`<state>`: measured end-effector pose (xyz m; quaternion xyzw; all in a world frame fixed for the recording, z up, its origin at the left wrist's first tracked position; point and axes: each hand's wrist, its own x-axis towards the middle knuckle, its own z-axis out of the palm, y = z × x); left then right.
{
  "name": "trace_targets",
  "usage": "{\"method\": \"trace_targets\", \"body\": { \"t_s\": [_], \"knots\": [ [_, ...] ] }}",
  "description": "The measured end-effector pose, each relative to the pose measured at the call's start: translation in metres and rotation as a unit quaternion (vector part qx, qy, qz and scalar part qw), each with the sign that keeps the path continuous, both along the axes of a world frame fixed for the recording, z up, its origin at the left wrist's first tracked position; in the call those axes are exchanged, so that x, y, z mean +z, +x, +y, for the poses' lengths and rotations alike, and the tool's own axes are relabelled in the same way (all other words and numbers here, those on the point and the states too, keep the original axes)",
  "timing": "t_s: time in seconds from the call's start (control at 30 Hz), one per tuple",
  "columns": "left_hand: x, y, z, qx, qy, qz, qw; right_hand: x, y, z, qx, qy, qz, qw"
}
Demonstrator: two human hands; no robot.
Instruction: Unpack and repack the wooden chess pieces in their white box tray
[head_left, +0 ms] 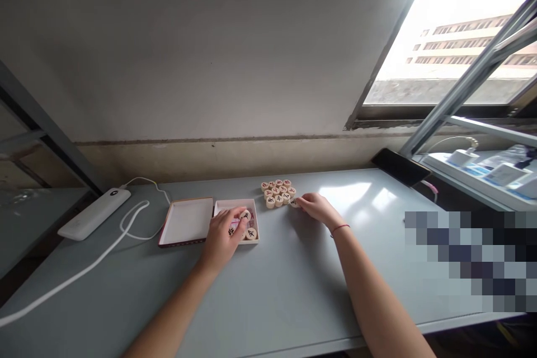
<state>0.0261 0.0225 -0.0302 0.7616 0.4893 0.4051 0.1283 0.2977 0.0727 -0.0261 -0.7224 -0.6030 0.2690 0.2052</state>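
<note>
Over the small open box point(256, 224), my left hand point(225, 231) has its thumb and fingers closed round a round wooden piece point(245, 215) marked in black. More pieces lie in the box, one of them point(251, 234) at its front right. To the right, several round pieces with red and black characters point(279, 191) sit in close rows on the table. My right hand point(318, 208) pinches another black-marked piece point(294, 202) at the front right end of these rows. The box lid point(187, 221) lies open side up, left of the box.
A white power strip point(95, 213) with a looping white cable lies on the left of the grey table point(268, 296). A dark phone-like object point(400, 167) leans at the back right, near metal posts and a shelf with chargers.
</note>
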Motion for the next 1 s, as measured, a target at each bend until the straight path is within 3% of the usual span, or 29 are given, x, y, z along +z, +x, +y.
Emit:
{"method": "trace_targets", "body": {
  "t_s": [0.13,0.23,0.33,0.4,0.5,0.57,0.63,0.8,0.9,1.0],
  "knots": [
    [0.002,0.001,-0.002,-0.002,0.004,0.005,1.000,0.001,-0.001,0.001,-0.027,0.016,-0.043,0.999],
    [0.001,0.001,-0.002,0.002,0.001,-0.005,1.000,0.007,-0.014,-0.003,-0.022,0.079,-0.068,0.994],
    [0.000,0.002,-0.002,0.003,0.002,-0.012,1.000,0.016,-0.044,-0.016,0.128,0.127,0.027,0.983],
    [-0.001,0.003,-0.003,0.001,0.002,-0.009,1.000,0.021,-0.066,-0.027,0.254,0.103,0.114,0.955],
    [-0.001,0.004,-0.004,-0.003,-0.001,-0.002,1.000,0.026,-0.087,-0.037,0.317,0.092,0.154,0.931],
    [0.000,0.002,-0.004,-0.008,0.006,0.012,1.000,0.026,-0.085,-0.036,0.308,0.093,0.157,0.934],
    [0.002,-0.002,-0.001,0.000,0.017,0.038,0.999,0.025,-0.069,-0.028,0.258,0.096,0.155,0.949],
    [0.004,-0.029,0.016,0.088,0.033,0.070,0.993,0.014,-0.015,-0.004,0.037,0.057,0.013,0.998],
    [0.001,-0.043,0.025,0.154,-0.020,0.091,0.984,0.006,0.000,0.002,0.014,-0.001,-0.019,1.000],
    [-0.002,-0.048,0.027,0.193,-0.092,0.134,0.968,0.002,0.003,0.003,0.013,-0.011,-0.018,1.000]
  ]
}}
